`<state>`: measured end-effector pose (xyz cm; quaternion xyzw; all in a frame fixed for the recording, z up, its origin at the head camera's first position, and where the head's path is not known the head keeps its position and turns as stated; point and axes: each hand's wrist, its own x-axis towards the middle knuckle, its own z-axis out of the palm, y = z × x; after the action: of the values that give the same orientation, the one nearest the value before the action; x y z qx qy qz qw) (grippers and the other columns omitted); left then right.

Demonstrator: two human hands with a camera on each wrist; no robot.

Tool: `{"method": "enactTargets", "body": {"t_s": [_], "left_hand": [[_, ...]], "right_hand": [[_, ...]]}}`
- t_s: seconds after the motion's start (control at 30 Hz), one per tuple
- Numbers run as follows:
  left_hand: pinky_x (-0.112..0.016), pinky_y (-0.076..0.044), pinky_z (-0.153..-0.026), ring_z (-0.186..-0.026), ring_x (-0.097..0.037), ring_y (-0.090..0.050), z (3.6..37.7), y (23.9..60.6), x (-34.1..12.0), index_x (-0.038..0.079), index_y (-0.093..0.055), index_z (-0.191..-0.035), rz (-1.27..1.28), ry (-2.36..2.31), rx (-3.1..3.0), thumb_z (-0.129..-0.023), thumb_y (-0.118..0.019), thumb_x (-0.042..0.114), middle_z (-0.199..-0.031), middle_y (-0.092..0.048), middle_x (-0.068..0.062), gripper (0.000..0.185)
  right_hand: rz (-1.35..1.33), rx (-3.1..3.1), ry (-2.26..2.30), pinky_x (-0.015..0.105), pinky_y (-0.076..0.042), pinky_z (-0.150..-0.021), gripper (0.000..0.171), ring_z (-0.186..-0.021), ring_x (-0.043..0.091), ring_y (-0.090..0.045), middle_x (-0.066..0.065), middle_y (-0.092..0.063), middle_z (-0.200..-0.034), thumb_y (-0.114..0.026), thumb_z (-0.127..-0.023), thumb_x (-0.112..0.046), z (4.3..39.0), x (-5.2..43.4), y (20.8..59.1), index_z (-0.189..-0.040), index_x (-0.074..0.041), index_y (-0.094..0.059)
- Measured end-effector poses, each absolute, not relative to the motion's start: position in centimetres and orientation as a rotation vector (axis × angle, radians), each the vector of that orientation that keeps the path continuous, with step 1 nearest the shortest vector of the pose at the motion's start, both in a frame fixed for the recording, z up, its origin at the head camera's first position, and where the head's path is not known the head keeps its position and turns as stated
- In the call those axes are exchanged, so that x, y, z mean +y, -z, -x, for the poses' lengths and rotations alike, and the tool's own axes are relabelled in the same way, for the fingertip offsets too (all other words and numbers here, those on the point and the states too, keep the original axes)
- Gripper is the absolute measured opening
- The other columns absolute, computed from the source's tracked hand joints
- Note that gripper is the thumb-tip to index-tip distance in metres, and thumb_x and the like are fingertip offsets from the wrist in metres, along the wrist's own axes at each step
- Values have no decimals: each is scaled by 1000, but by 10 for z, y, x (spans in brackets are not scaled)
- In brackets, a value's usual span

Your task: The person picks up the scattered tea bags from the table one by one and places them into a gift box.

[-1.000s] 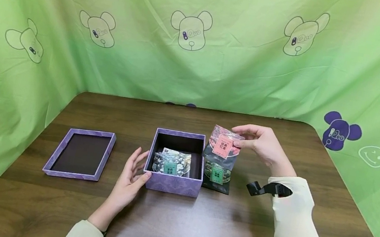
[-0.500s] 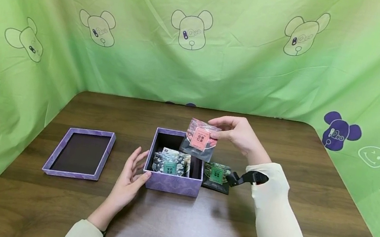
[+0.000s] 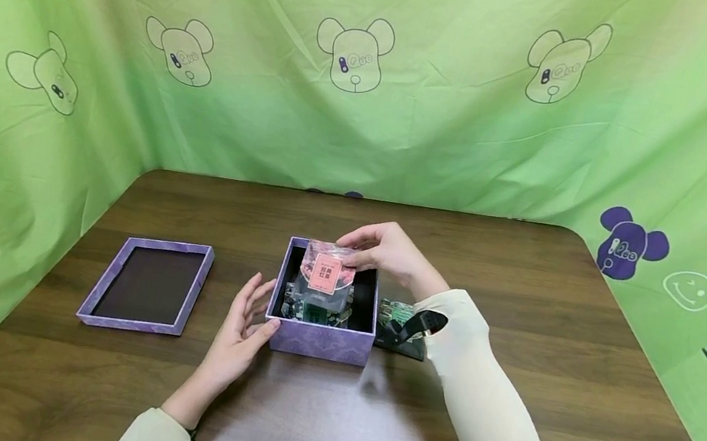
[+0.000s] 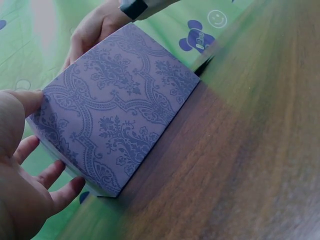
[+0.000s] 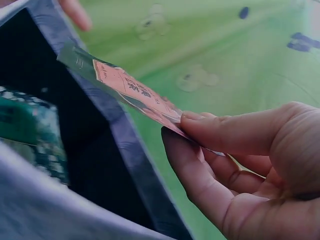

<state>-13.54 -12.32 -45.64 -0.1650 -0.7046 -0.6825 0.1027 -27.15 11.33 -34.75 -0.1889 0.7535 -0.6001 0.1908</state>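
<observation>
My right hand (image 3: 383,255) pinches a pink-labelled tea sachet (image 3: 324,276) by its upper right corner, thumb against fingers. The sachet hangs over the opening of a purple patterned box (image 3: 320,342), overlapping the tea sachets (image 3: 292,305) inside it. In the right wrist view, the pink-labelled sachet (image 5: 122,82) tilts above the box's dark interior, and a green-labelled sachet (image 5: 30,125) shows below. My left hand (image 3: 239,334) rests against the box's left front corner. Its thumb touches the front face and its spread fingers lie along the left side.
A purple-rimmed box lid (image 3: 146,285) lies on the wooden table (image 3: 120,400), dark inside up, at the left. Right of the box lies another green-labelled tea sachet (image 3: 395,313), partly hidden by the right wrist's strap. A green printed curtain (image 3: 257,126) encloses the table.
My right hand has carried the pink-labelled tea sachet left, from above the sachet beside the box to over the box's opening. My left hand has stayed at the box corner.
</observation>
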Motion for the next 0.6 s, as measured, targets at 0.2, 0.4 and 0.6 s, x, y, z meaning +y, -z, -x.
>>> {"method": "enactTargets", "body": {"t_s": [0.2,0.4,0.6], "left_hand": [[-21,-43,-94,-130,-54,-36,135,456,-122,-7,-12,-152,504,2023,-2057,-94,-53,-13,-150,-30,-35,70],[-21,-43,-94,-129,-55,-36,135,457,-122,-8,-12,-152,511,2014,-2056,-94,-53,-12,-150,-31,-35,71],[-21,-44,-94,-129,-56,-36,136,457,-123,-8,-13,-152,507,2016,-2053,-94,-52,-12,-150,-31,-36,70]], "right_hand": [[546,2102,1568,31,-58,-68,30,-69,12,-66,11,-69,-85,-69,-81,17,267,99,360,-110,18,-64],[545,2098,1501,32,-58,-72,33,-70,12,-66,8,-66,-81,-70,-79,18,262,96,361,-111,21,-61],[621,2172,1430,28,-56,-78,33,-77,10,-66,22,-71,-92,-73,-79,14,260,98,354,-110,20,-63]]}}
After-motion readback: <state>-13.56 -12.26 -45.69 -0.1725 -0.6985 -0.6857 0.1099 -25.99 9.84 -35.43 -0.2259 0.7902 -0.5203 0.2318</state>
